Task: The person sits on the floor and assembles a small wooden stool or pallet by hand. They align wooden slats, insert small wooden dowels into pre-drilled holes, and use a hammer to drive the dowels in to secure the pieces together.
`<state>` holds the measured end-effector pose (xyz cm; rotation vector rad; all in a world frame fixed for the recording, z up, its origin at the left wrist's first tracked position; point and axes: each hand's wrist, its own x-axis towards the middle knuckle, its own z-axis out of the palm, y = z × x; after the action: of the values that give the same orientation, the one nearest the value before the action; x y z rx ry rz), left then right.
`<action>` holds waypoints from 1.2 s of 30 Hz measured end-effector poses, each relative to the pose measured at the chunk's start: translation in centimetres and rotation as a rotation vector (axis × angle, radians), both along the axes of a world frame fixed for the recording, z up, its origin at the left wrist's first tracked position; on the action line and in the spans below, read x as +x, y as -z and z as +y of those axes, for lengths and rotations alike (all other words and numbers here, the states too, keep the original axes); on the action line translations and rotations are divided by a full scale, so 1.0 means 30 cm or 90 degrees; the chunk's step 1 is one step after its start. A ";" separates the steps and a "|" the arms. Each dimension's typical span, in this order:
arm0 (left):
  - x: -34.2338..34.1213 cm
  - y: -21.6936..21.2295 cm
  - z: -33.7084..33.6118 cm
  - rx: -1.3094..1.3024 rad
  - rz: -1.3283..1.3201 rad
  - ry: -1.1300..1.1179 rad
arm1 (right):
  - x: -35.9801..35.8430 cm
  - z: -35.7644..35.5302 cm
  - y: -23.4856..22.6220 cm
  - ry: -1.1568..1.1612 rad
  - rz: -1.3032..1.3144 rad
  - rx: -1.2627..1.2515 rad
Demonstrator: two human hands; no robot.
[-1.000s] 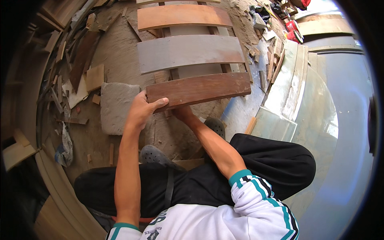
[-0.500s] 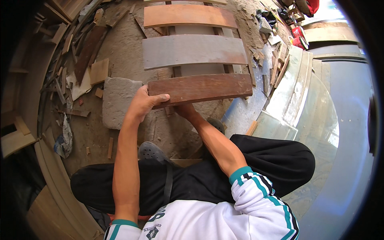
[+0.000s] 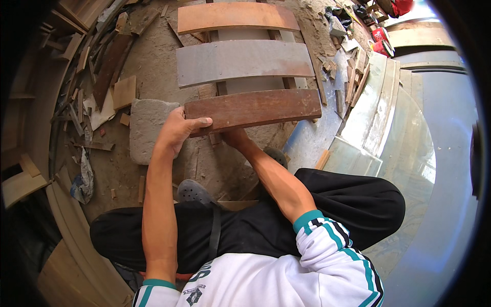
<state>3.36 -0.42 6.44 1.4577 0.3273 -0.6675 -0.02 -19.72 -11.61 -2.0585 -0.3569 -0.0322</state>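
A dark reddish-brown wooden slat (image 3: 253, 110) lies crosswise in front of me, the nearest in a row of slats on a wooden frame. My left hand (image 3: 180, 128) grips its left end, thumb over the front edge and fingers behind or below. Under the slat's near edge, my right hand (image 3: 235, 138) reaches in; its fingers are hidden there. Beyond lie a greyish slat (image 3: 245, 62) and an orange-brown slat (image 3: 238, 18), spaced apart over the frame's rails.
A rough stone block (image 3: 151, 130) stands left of my left hand. Wood offcuts (image 3: 124, 92) litter the ground at left. To the right are glass sheets (image 3: 353, 158), scrap wood (image 3: 358, 77) and red cans (image 3: 381, 47). My grey clog (image 3: 193, 191) is close below.
The slats appear slightly farther left and higher in the picture. Both hands keep their places at the nearest slat.
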 end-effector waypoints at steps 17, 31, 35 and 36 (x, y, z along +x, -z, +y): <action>-0.001 0.015 0.005 -0.022 0.011 0.007 | 0.006 0.002 0.042 0.013 0.023 -0.037; 0.009 0.016 0.009 -0.022 0.011 0.009 | -0.026 0.026 0.033 0.056 0.003 -0.038; 0.004 0.007 0.011 -0.034 0.023 0.001 | -0.067 0.081 -0.021 0.044 0.078 -0.154; 0.004 0.006 0.011 -0.037 0.022 0.001 | -0.075 0.084 -0.026 0.039 0.090 -0.153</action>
<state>3.49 -0.09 6.25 1.3933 0.3306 -0.6990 -2.28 -17.21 -10.83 -2.2937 -0.2184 0.1235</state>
